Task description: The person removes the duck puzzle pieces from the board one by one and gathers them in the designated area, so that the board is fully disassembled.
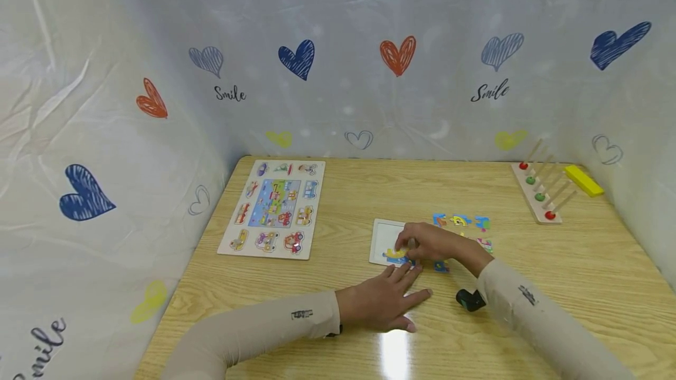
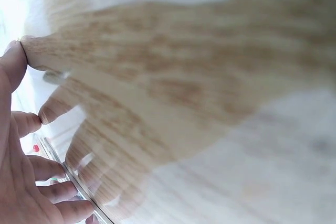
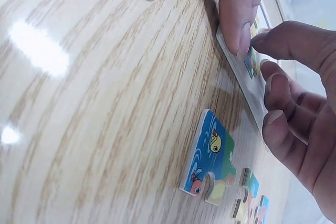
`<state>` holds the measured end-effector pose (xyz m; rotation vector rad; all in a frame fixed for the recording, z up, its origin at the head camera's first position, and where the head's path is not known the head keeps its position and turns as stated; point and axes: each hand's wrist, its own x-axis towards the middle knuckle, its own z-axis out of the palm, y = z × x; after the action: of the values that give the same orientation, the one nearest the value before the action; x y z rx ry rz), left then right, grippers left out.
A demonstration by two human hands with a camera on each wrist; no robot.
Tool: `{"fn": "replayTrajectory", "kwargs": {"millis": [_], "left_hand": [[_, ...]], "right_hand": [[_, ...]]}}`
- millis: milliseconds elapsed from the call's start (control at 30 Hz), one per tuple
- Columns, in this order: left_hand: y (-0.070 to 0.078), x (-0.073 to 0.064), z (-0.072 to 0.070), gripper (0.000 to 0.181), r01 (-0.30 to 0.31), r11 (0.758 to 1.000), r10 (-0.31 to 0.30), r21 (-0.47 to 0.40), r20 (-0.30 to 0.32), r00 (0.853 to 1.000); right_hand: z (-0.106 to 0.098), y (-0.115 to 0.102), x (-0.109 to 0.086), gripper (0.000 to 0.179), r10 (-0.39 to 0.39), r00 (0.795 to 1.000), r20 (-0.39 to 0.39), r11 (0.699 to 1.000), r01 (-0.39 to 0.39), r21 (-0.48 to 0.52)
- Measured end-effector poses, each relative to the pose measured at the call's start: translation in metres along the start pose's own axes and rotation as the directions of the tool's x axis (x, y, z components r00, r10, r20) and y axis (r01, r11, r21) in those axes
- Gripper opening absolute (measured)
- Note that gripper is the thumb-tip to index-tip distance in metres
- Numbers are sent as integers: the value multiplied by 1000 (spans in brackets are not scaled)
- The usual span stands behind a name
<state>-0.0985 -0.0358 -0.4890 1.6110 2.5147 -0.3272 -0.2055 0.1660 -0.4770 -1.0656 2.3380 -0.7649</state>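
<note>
A small white puzzle tray (image 1: 374, 242) lies on the table, with yellow and blue puzzle pieces (image 1: 392, 255) along its near edge. My right hand (image 1: 435, 241) bends over the tray, with curled fingers and thumb at a jigsaw piece (image 3: 251, 65) there; the fingers partly hide it. Fingers spread, my left hand (image 1: 384, 301) reaches in from the near side, its fingertips at the tray's near edge. Beside the tray a loose blue jigsaw piece (image 3: 212, 148) with a yellow fish lies flat in the right wrist view.
More jigsaw pieces (image 1: 460, 220) lie right of the tray, partly behind my right forearm. At the left is a vehicle puzzle board (image 1: 226, 245). A pegged wooden stand (image 1: 549, 219) and a yellow block (image 1: 583, 181) stand at the back right. A printed curtain (image 1: 338, 116) hangs behind the table.
</note>
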Motion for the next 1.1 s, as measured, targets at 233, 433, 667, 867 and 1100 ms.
{"fn": "replayTrajectory", "kwargs": {"millis": [233,433,667,867,1100], "left_hand": [[1,0,-2,73,12,1000,-12,14,17,1000],[0,0,-2,72,11,1000,-11,4,24,1000],[0,1,-1,72,9,1000,-9,6,13,1000],[1,1,-1,72,8,1000,-8,23,12,1000],[2,2,-4,72,1,999,-1,45,6,1000]], "right_hand": [[1,-1,2,36,-14,1000,15,1000,14,4],[0,-4,5,40,29,998,58,999,-27,-27],[-1,-5,8,39,29,997,67,999,-26,-44],[1,-7,11,36,8,998,65,998,-4,-62],[0,-10,12,29,-7,998,65,999,10,-34]]}}
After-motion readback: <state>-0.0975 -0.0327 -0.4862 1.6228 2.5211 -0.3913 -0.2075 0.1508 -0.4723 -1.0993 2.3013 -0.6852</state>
